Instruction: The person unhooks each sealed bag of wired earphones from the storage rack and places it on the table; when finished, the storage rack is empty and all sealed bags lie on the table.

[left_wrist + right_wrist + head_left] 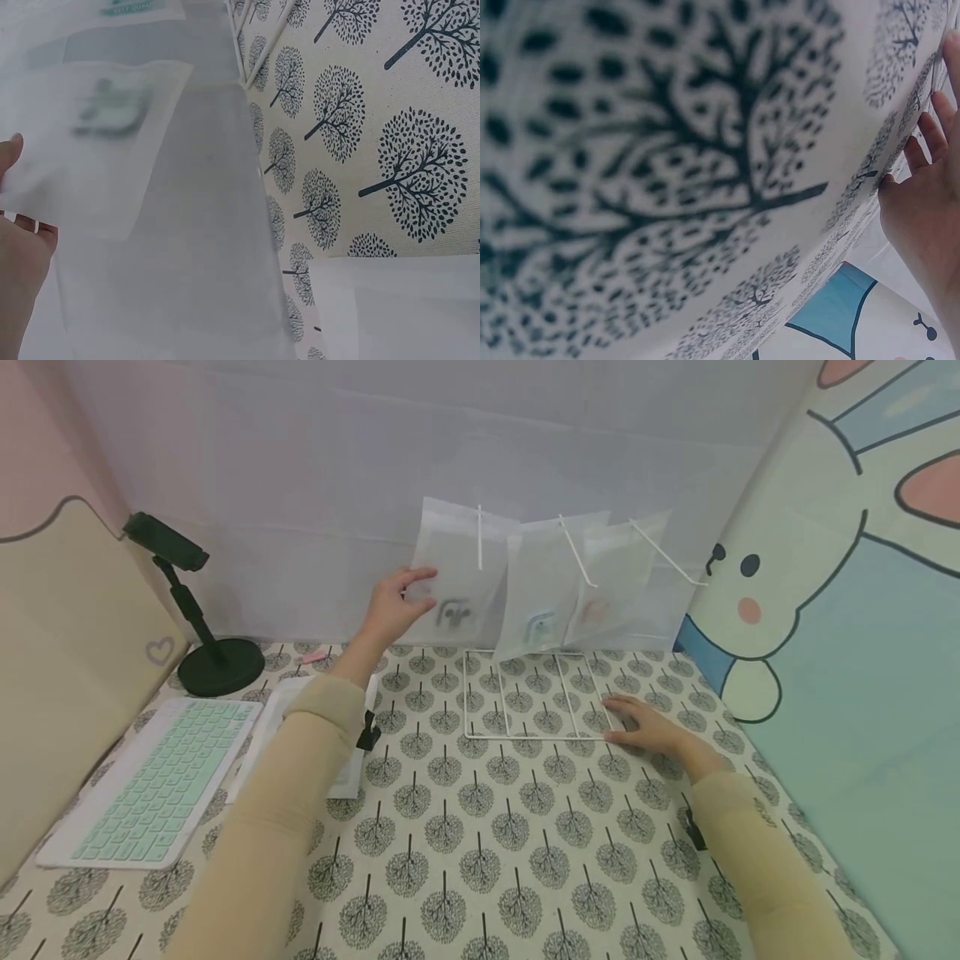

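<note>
A white wire rack point(534, 737) stands on the patterned cloth, its prongs angled forward at the top. Three translucent frosted bags hang from it: a left one with a dark print point(468, 556), a middle one with a blue print point(543, 568) and a right one with a reddish print point(618, 568). My left hand point(397, 602) is at the left bag's outer edge, thumb and forefinger spread apart against it. In the left wrist view, fingertips lie by that bag point(97, 172). At the base's right side rests my right hand point(645, 727), fingers loosely bent by the wire.
On the left are a mint-keyed keyboard point(161, 785) and a black stand with a round base point(221, 667). White sheet-like packs point(345, 781) with a black clip point(369, 732) lie under my left forearm. A small pink item point(313, 657) sits near the back curtain.
</note>
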Tool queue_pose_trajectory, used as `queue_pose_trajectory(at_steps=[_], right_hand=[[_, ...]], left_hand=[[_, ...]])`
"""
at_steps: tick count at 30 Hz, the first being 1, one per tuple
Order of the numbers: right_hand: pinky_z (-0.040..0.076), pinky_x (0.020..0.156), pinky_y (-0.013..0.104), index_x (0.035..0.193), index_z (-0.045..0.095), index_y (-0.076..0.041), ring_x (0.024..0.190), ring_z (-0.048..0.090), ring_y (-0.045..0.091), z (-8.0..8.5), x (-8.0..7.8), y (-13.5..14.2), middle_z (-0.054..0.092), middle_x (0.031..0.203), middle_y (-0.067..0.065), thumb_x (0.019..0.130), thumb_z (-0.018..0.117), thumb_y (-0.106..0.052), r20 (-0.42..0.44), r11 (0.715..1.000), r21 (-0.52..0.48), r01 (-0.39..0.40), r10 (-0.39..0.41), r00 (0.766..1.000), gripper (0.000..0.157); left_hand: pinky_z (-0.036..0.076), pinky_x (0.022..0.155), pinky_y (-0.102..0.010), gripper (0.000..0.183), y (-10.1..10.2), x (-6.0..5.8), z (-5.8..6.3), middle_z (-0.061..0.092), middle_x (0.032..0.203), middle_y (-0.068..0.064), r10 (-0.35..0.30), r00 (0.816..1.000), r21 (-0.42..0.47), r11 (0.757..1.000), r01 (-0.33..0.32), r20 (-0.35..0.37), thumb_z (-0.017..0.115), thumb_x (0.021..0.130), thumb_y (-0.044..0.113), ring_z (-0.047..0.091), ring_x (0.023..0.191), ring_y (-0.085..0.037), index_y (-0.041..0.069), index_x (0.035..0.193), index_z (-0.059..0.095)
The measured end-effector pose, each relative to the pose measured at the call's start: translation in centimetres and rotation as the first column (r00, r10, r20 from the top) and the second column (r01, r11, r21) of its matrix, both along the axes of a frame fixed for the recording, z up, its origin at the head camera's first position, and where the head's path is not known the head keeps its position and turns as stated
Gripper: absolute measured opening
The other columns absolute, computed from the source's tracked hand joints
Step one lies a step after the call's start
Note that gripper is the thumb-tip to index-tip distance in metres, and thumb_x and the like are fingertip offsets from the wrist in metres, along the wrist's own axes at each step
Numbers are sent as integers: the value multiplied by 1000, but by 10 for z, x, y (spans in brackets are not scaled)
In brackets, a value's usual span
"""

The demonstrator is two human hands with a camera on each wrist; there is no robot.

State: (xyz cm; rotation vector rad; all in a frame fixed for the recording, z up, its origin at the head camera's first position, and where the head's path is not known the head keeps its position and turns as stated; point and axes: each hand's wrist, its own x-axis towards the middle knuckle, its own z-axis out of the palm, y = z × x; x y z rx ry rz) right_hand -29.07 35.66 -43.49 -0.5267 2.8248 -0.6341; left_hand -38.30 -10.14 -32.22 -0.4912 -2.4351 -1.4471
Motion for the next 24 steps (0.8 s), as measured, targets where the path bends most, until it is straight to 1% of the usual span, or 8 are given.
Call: queue_pose_trajectory(at_steps=[6,9,12,15,17,20,23,24], right_hand=[[14,111,64,144,35,-4,138,17,47,1,2,1,21,152,24,87,65,-41,-1,1000,-3,1,-1,1000,75],[14,110,65,144,35,-3,138,17,47,2,3,0,21,152,24,86,66,-41,-3,1000,-6,-6,6,1000,75],[14,111,64,144,35,-3,138,17,47,2,3,0,21,152,24,86,66,-41,-5,1000,-6,-9,9,1000,75],[15,110,65,144,35,-3,138,17,47,1,2,0,20,152,25,87,65,-40,-7,1000,-10,-14,14,1000,75],[16,110,66,144,34,-3,138,16,47,0,2,1,19,152,25,87,65,-39,-5,1000,-18,-18,18,1000,74],[17,108,67,144,34,-3,137,16,49,-1,2,1,18,151,26,88,65,-38,-8,999,-27,-27,27,1000,73],[17,108,67,144,35,-3,137,16,49,-1,1,2,19,151,27,88,65,-38,-10,999,-28,-25,24,1000,73],[17,108,67,144,35,-3,137,16,49,-1,1,2,19,151,27,88,65,-38,-11,999,-22,-24,23,1000,73]], left_hand=[[29,114,-44,49,-4,6,4,50,140,-5,-5,996,-9,1000,5,-90,70,82,6,29,140,-26,16,129,58],[27,115,-44,50,-5,10,6,51,139,-4,-10,994,-30,1000,7,-109,69,82,4,30,139,-26,16,130,58],[25,115,-44,50,-7,15,8,49,140,-5,-3,993,-63,998,-5,-121,67,83,3,31,138,-29,17,130,57],[30,113,-44,51,-9,20,11,50,139,-9,10,986,-95,995,-26,-167,67,83,0,37,134,-32,16,130,57],[35,110,-43,52,-10,24,13,51,138,-11,15,979,-111,993,-38,-204,67,82,-2,42,131,-32,16,129,58],[42,105,-41,53,-12,27,16,53,135,-13,1,967,-121,992,-33,-255,67,80,-4,49,125,-31,15,129,58],[43,105,-39,55,-14,30,18,54,133,-13,-22,957,-144,989,-21,-291,68,79,-5,49,125,-30,15,130,58],[42,105,-39,56,-14,32,18,54,134,-12,-30,956,-154,988,-16,-291,67,79,-5,47,127,-31,15,130,57]])
